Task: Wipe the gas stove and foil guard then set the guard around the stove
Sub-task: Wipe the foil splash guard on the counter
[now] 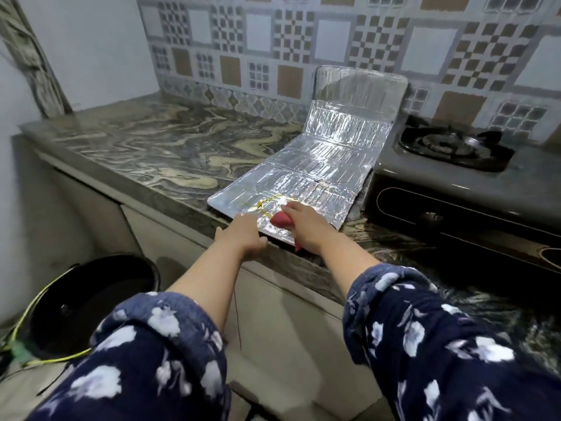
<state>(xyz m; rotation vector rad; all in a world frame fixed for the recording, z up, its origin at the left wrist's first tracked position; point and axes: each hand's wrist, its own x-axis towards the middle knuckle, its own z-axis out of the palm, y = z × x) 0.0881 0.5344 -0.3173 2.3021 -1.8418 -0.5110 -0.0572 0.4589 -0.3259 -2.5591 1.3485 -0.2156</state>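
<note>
The silver foil guard (318,165) lies unfolded across the marble counter, its far panel leaning up against the tiled wall. Yellow greasy streaks mark its near panel. My right hand (303,226) presses a red cloth (280,219) onto that near panel beside the streaks. At the guard's near left corner by the counter's front edge, my left hand (243,235) rests flat with its fingers on the foil. The dark gas stove (455,177) stands to the right of the guard, one black burner showing.
The marble counter (136,147) stretches left of the guard. A patterned tile wall (303,41) runs behind. On the floor at lower left stands a black bucket (88,302) with a yellow-green cord over it. Cabinet fronts sit below the counter edge.
</note>
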